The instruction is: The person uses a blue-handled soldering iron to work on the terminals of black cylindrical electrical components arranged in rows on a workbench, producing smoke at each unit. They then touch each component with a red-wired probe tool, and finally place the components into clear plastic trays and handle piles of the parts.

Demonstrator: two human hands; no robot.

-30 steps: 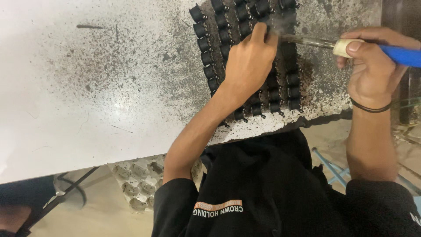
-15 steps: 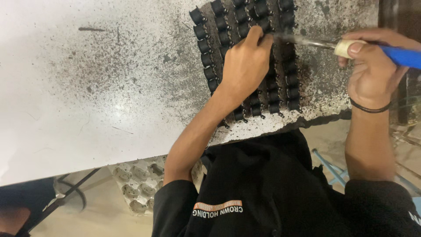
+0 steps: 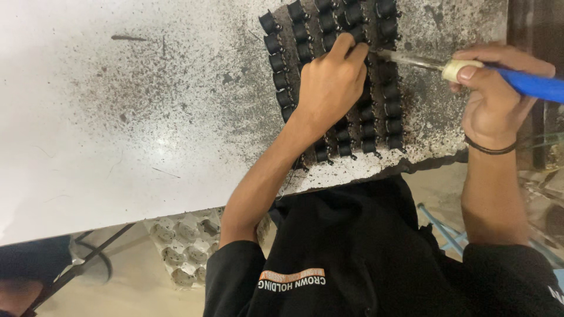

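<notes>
Left hand point(image 3: 329, 82) pressed flat, steadying small black spools point(image 3: 390, 108) on counter point(image 3: 147, 147). Right hand point(image 3: 490, 97) closed around blue-handled tool point(image 3: 529, 85), tip beside left fingers point(image 3: 346, 50); placement demands precision.

Grey moulded tray point(image 3: 179, 249) below the speckled white table point(image 3: 117, 135); black stand point(image 3: 88, 267) beside it.

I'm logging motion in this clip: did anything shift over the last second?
Barely. The left hand stays pressed on the rows of small black parts, and the right hand keeps gripping the blue-handled tool, its tip beside the left fingers. Nothing grasped or released.
</notes>
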